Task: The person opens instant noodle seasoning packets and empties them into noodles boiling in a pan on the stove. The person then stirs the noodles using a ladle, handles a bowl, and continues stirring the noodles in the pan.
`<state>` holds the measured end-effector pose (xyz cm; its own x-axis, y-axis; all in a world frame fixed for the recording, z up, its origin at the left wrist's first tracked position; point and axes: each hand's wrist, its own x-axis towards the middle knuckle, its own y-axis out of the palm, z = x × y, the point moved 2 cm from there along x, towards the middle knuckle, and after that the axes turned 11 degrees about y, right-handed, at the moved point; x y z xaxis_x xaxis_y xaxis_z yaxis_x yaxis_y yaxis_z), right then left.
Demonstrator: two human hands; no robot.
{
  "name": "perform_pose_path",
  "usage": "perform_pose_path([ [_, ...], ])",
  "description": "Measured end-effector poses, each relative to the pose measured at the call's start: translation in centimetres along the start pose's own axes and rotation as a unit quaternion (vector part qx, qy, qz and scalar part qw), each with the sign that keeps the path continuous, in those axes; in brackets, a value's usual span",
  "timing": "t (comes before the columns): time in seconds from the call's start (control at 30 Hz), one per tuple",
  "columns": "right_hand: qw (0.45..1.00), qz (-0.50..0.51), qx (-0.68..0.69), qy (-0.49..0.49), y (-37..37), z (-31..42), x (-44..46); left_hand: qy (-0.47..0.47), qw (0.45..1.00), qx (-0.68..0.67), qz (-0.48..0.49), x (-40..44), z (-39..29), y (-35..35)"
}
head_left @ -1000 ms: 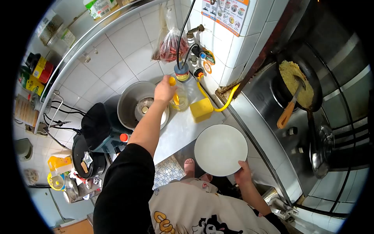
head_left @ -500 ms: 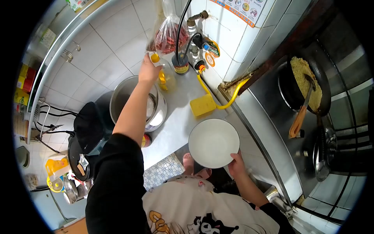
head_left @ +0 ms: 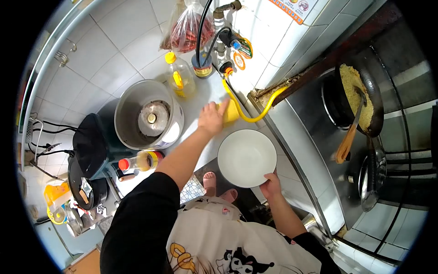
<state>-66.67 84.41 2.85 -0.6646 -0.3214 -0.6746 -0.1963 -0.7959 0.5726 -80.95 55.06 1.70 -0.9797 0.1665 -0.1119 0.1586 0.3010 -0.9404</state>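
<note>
My right hand (head_left: 271, 185) grips the rim of a white bowl (head_left: 247, 157) with a thin dark edge, which looks empty and is held above the floor. My left hand (head_left: 211, 119) is at the left side of a square yellow box-like object (head_left: 231, 113) on the counter. One digit stretches out over its top; the other fingers are bent, and their tips are hard to make out. Left of that hand stand a large grey metal pot (head_left: 125, 114) and an oil bottle with a yellow cap (head_left: 181, 77).
A red-capped bottle (head_left: 142, 161) is by the pot. A yellow hose (head_left: 248, 118) runs along the counter toward the stove. There, a wok (head_left: 375, 91) holds yellowish food and a wooden-handled spatula (head_left: 349, 139). A bag of red food (head_left: 194, 29) hangs at the back wall.
My left hand has moved from near the oil bottle, down and right, to the yellow box-like object. The pot's inside and the red-capped bottle are now uncovered. My right hand still holds the bowl.
</note>
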Motion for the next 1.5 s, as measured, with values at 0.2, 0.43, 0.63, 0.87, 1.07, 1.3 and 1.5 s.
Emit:
perform_pose_path([
  [0.2, 0.998, 0.032, 0.01, 0.06, 1.5, -0.9, 4.4, -0.064, 0.989, 0.104, -0.078, 3.0, 5.9, -3.6],
  [0.43, 0.994, 0.07, -0.064, 0.062, 4.8, -3.4, 10.0, 0.057, 0.953, -0.07, -0.289, -4.2, 0.6, -11.0],
  [0.63, 0.986, 0.108, -0.093, 0.081, 7.5, -4.7, 13.4, 0.064, 0.959, -0.112, -0.253, -13.7, -1.5, -10.2],
  [0.87, 0.982, 0.123, -0.131, 0.064, 7.8, -5.4, 16.7, 0.037, 0.968, -0.168, -0.181, -16.5, -0.5, -9.5],
  [1.07, 0.984, 0.092, -0.144, 0.057, 9.1, -4.6, 16.3, 0.049, 0.967, -0.181, -0.173, -17.1, -0.5, -8.7],
  [1.3, 0.959, 0.015, -0.277, 0.067, 8.7, -3.8, 17.3, 0.087, 0.963, -0.185, -0.178, -17.3, -1.7, -9.2],
  [1.5, 0.915, -0.061, -0.396, 0.041, 9.0, -2.7, 16.0, 0.127, 0.96, -0.193, -0.157, -17.1, -4.2, -11.3],
])
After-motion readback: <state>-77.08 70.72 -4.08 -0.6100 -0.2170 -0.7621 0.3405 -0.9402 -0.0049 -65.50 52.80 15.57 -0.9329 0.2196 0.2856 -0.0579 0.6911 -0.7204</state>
